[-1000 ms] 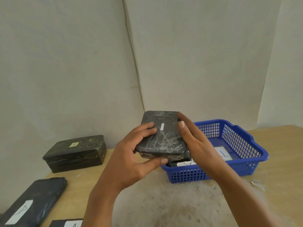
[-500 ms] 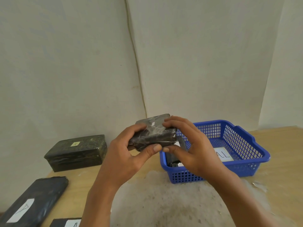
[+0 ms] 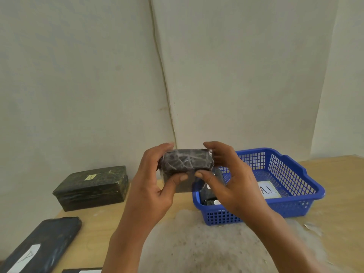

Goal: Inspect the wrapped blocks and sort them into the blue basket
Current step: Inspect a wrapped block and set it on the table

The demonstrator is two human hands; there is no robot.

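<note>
My left hand (image 3: pixel 155 180) and right hand (image 3: pixel 224 174) each gripped one end of the wrapped block (image 3: pixel 187 161), held in the air just left of the blue basket (image 3: pixel 291 205). I judged it best to turn it slowly, check every face, then lower it in.

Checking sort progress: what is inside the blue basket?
Inside the blue basket: a white paper label reading "AL" and a dark wrapped block at its left end. The right hand covers most of that block.
</note>
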